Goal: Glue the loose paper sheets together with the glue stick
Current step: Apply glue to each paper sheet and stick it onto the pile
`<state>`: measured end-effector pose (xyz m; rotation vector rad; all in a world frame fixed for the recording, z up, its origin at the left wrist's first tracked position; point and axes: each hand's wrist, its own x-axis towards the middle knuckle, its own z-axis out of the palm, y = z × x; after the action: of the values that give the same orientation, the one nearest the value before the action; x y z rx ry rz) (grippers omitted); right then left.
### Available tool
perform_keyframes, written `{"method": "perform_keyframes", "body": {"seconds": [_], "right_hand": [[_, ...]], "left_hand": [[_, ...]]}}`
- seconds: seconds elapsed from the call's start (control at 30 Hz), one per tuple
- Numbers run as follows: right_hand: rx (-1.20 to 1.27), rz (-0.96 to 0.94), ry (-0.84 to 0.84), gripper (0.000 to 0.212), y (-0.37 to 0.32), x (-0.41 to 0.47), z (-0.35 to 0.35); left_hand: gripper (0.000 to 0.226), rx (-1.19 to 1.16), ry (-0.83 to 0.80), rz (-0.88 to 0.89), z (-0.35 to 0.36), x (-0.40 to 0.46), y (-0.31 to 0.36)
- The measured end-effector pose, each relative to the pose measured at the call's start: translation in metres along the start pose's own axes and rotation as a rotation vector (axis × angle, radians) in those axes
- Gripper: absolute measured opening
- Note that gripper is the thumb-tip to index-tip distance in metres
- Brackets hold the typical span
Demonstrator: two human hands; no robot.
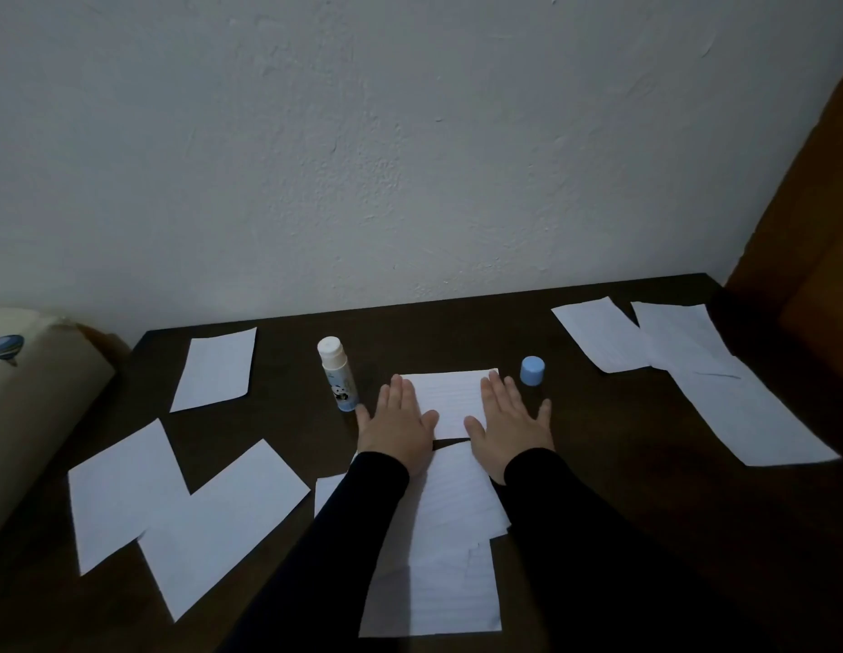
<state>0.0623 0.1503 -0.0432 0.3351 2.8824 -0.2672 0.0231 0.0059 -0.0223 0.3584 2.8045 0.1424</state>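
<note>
Pressing flat, your left hand [397,428] and right hand [510,426] rest with fingers straight on the paper sheet [452,399] mid-worktop [598,487], each grip released. Thin, limp and likely to slide, it should lift best pinched at an edge; the glue stick [338,374] stands uncapped just left.

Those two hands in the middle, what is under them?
Both the left hand and right hand press flat on a lined paper sheet. Its near edge meets another sheet; whether they overlap under the palms is hidden.
</note>
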Motion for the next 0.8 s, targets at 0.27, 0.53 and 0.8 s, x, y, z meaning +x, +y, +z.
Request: {"method": "perform_keyframes", "body": {"seconds": [0.27,0.53,0.8], "right_hand": [[0.011,0.049,-0.051,0.06,0.002,-0.018,0.0],[-0.04,-0.111,-0.004,0.055,-0.004,-0.014,-0.018],[0.023,-0.089,-0.131,0.056,-0.009,-0.006,-0.003]], "left_hand": [[0.059,-0.014,-0.018,0.023,-0.004,-0.018,-0.01],[0.058,0.049,0.221,0.216,-0.004,-0.021,0.017],[0.055,-0.024,-0.038,0.095,0.002,-0.012,-0.002]]}}
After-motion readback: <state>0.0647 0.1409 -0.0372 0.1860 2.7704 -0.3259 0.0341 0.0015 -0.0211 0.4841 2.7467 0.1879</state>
